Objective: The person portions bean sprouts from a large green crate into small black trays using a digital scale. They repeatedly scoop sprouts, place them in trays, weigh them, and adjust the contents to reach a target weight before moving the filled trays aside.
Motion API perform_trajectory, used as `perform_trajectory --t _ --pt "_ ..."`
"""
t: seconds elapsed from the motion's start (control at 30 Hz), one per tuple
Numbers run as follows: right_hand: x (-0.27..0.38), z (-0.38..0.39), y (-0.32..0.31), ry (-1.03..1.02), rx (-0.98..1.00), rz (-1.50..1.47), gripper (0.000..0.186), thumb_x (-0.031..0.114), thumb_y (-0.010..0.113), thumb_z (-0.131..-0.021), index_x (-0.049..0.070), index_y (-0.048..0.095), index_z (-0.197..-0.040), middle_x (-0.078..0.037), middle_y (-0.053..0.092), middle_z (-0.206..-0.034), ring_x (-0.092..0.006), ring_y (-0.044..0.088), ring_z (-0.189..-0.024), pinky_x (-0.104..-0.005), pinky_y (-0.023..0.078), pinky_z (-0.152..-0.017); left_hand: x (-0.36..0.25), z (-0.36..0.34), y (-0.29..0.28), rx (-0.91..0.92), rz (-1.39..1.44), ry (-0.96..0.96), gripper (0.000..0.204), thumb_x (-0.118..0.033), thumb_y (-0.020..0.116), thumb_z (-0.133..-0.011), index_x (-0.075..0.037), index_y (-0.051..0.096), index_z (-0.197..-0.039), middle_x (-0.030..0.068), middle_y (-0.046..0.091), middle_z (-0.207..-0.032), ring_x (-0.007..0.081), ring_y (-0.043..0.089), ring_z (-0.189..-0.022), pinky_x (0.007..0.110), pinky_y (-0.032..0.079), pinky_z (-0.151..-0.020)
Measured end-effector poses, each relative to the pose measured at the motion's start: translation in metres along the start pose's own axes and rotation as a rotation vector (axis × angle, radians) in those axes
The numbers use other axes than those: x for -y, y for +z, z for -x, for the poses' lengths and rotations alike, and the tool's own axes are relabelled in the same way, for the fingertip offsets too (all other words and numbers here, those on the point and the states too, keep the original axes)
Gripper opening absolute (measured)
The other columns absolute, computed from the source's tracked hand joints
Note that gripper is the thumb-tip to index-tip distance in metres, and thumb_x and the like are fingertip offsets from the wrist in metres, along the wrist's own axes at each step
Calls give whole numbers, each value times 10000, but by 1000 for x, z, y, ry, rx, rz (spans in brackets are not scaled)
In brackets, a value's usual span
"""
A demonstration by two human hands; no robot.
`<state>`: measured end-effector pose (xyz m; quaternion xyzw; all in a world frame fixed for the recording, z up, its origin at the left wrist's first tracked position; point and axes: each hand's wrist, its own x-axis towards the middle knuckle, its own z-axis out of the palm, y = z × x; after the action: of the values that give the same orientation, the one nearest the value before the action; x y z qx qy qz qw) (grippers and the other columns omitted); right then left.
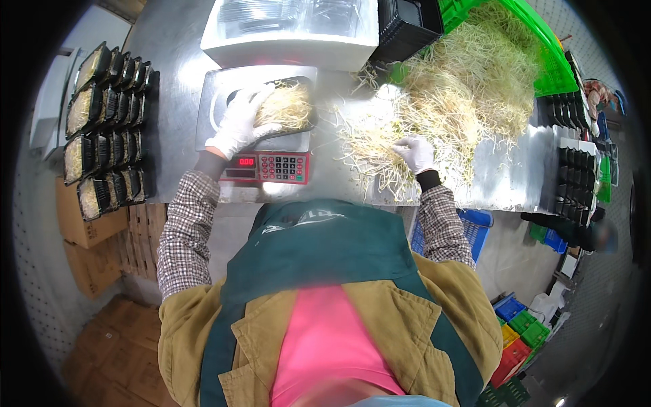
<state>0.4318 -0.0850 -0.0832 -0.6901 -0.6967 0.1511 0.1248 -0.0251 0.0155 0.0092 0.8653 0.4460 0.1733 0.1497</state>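
My gloved left hand (241,122) curves around a clump of pale bean sprouts (285,106), thumb on the near side and fingers on the far side. That clump lies over a dark tray, mostly hidden, on the metal plate of a scale (210,85) with a red front panel and lit display. To the right, a large loose pile of sprouts (468,88) spreads across the metal table (173,47). At its near left part my gloved right hand (415,153) has its fingertips pinched together on a few sprouts.
Filled black trays (112,136) stand stacked along the left edge. Behind the scale sits a white foam box (291,51), beside black empty trays (407,27). A green crate (556,64) tips its sprouts onto the table. More black trays (576,176) line the right edge.
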Motion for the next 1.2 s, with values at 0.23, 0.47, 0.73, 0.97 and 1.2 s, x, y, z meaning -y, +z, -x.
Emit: perform_trajectory --t 0.23,0.47,0.73,0.97,1.2 --pt "12 4 24 -111 -20 85 90 171 705 -739 84 683 -739 -151 636 -727 -338 640 -760 -434 517 -702 -4 7 -11 -42 -20 37 725 -359 753 -804 -78 474 -1412 190 529 -1328 371 493 -1233 460 403 -1055" --pt "12 -18 -76 77 307 59 171 237 652 -865 120 739 -953 -134 710 -826 -301 684 -802 -398 532 -746 -7 9 12 -248 -75 2 481 -256 641 -908 -40 556 -1330 176 605 -1249 357 561 -1153 457 414 -1021" --pt "72 -77 -183 11 427 -801 150 64 616 -951 -17 687 -1056 -60 710 -948 -132 678 -853 -281 555 -809 7 15 22 -351 90 -139 414 -308 455 -1022 -53 578 -1324 213 599 -1262 367 534 -1202 435 386 -1054" --pt "239 -106 -133 -23 296 -1188 202 101 674 -921 -2 692 -1093 -67 723 -972 -124 668 -890 -258 523 -841 48 23 42 -599 641 -305 500 -331 333 -1075 58 548 -1303 174 634 -1249 240 594 -1181 339 433 -1045" --pt "262 -129 -8 -658 24 -378 251 166 729 -842 57 713 -1067 -127 698 -1040 -299 649 -986 -372 501 -900 15 8 19 -711 943 -374 467 -359 402 -1052 -19 536 -1342 131 612 -1271 209 595 -1146 331 458 -1014"
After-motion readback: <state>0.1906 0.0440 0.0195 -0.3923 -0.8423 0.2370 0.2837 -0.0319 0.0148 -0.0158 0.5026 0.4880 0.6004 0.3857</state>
